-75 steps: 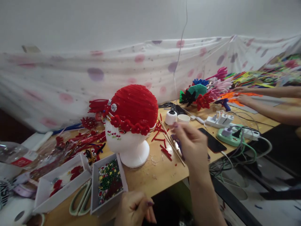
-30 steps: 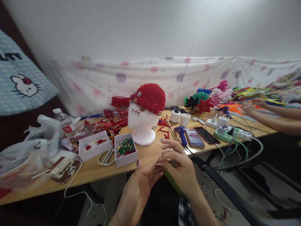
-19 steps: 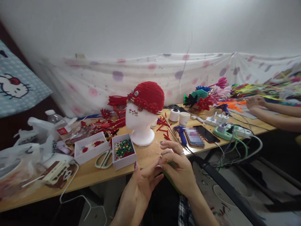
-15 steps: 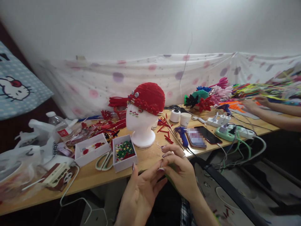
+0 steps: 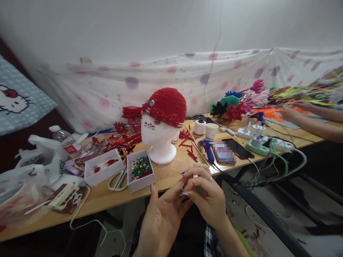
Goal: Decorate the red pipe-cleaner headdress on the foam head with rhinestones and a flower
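My left hand is held palm up at the table's front edge, thumb apart and fingers stretched out. My right hand pinches thumb and forefinger together against the left fingertips; whatever lies in the pinch is too small to make out. Behind the hands a white foam head stands upright, wearing a red fuzzy headdress trimmed with beads and gems. Left of its base is a white box of green, red and gold beads, with scissors beside it.
A second white box and plastic bags lie at left. At right are a blue glue gun, phones, a paper cup and power strips. A co-worker's hands are at far right among coloured stems.
The view has shifted slightly. My right thumb and forefinger stay pinched at my left fingertips, with only a small shift of the fingers. The co-worker's hands have moved a little.
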Demonstrator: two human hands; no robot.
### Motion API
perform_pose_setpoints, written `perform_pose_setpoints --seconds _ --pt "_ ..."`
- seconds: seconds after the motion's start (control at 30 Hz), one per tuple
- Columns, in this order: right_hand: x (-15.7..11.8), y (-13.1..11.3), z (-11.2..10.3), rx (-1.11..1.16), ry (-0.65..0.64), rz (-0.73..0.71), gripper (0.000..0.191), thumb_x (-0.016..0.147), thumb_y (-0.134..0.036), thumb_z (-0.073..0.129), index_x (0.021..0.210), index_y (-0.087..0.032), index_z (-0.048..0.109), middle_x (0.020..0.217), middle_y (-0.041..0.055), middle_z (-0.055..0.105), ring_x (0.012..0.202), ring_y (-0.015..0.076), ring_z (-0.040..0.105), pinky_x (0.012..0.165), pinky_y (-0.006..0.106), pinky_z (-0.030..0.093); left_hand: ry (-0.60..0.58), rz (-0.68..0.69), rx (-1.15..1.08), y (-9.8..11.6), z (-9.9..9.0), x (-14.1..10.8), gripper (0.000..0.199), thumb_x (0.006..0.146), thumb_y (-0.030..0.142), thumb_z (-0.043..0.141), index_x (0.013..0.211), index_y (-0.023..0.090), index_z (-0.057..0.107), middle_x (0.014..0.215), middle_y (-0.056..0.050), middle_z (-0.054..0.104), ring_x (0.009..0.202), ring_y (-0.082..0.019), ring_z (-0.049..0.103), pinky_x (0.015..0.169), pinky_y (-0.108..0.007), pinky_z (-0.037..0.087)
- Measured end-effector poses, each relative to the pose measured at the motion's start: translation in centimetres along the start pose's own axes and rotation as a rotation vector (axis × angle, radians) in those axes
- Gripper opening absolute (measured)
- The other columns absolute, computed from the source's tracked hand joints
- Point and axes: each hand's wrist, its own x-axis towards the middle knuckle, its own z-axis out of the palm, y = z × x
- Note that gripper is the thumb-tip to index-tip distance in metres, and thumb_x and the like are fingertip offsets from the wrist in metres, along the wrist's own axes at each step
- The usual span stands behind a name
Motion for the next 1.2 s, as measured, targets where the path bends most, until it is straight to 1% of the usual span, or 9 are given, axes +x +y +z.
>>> perform_pose_setpoints --seconds 0.23,0.37,0.5,0.6,0.7,0.8,0.93,1.1,1.2 --pt "-0.2 -0.3 -0.8 0.049 0.038 0.011 0.015 0.094 -0.022 0.065 0.08 -0.025 0.061 0.097 -0.0009 0.071 0.104 0.0184 0.057 0.095 0.031 0.045 0.012 -0.009 -0.013 -0.2 -0.2 0.4 0.067 0.095 0.066 0.043 0.132 0.015 0.067 0.144 -0.012 0.06 0.141 -0.03 0.045 0.115 -0.042 0.037" --pt "-0.3 -0.9 -0.4 0.222 0.094 0.027 0.012 0.093 -0.016 0.066 0.085 -0.026 0.065 0.082 -0.0026 0.072 0.086 0.017 0.064 0.093 0.035 0.048 0.063 0.024 -0.032 -0.4 -0.1 0.5 0.065 0.083 0.066 0.064 0.131 0.021 0.068 0.144 -0.01 0.061 0.139 -0.029 0.048 0.109 -0.038 0.043" --pt "-0.5 -2.1 0.1 0.225 0.109 0.139 0.012 0.089 -0.02 0.074 0.095 -0.029 0.07 0.077 -0.0045 0.072 0.08 0.0164 0.066 0.102 0.039 0.045 0.068 0.037 0.001 -0.8 0.3 0.5 0.076 0.067 0.06 0.083 0.132 0.023 0.067 0.146 -0.012 0.059 0.14 -0.032 0.046 0.112 -0.038 0.041" --pt "-0.6 -2.9 0.1 0.188 0.023 0.139 0.016 0.091 -0.021 0.071 0.104 -0.031 0.071 0.078 -0.0045 0.073 0.079 0.0162 0.067 0.087 0.034 0.052 0.02 0.058 -0.002 -1.4 0.3 0.7 0.077 0.066 0.057 0.085 0.133 0.023 0.065 0.143 -0.014 0.06 0.141 -0.037 0.046 0.117 -0.048 0.035" --pt "-0.4 -3.2 -0.2 0.065 -0.053 0.029 0.017 0.093 -0.016 0.068 0.102 -0.029 0.072 0.083 -0.0038 0.073 0.082 0.0152 0.066 0.076 0.031 0.051 0.001 0.055 0.009 -2.1 -0.3 0.9 0.076 0.067 0.055 0.085 0.132 0.023 0.065 0.138 -0.014 0.062 0.14 -0.039 0.046 0.118 -0.052 0.032" --pt "-0.4 -3.3 -0.5 -0.019 -0.093 -0.045 0.019 0.095 -0.013 0.064 0.103 -0.028 0.07 0.083 -0.0045 0.071 0.086 0.0149 0.065 0.092 0.037 0.047 -0.019 0.045 0.029 -2.5 -0.8 1.0 0.078 0.068 0.056 0.085 0.135 0.024 0.062 0.139 -0.014 0.061 0.141 -0.039 0.045 0.119 -0.054 0.031" --pt "-0.4 -3.6 -0.9 -0.108 -0.102 -0.094 0.021 0.095 -0.007 0.057 0.098 -0.025 0.068 0.084 -0.0048 0.068 0.086 0.0146 0.063 0.113 0.044 0.029 0.016 0.038 0.04 -2.7 -0.8 1.0 0.077 0.07 0.053 0.085 0.136 0.021 0.061 0.141 -0.015 0.06 0.139 -0.036 0.048 0.121 -0.05 0.03" --pt "-0.3 -4.0 -1.2 -0.309 -0.045 -0.155 0.025 0.093 -0.003 0.052 0.095 -0.024 0.065 0.083 -0.0043 0.069 0.088 0.0161 0.063 0.119 0.046 0.014 0.082 0.033 0.041 -2.5 -0.4 1.1 0.073 0.069 0.049 0.087 0.132 0.02 0.064 0.134 -0.015 0.064 0.134 -0.034 0.053 0.116 -0.048 0.038" --pt "-0.5 -3.8 -1.4 -0.363 -0.034 -0.137 0.024 0.093 -0.004 0.052 0.095 -0.026 0.063 0.083 -0.004 0.07 0.088 0.0168 0.063 0.119 0.046 0.014 0.126 0.042 0.032 -2.6 0.0 1.3 0.069 0.071 0.047 0.086 0.13 0.019 0.065 0.132 -0.015 0.065 0.133 -0.033 0.054 0.116 -0.047 0.037"
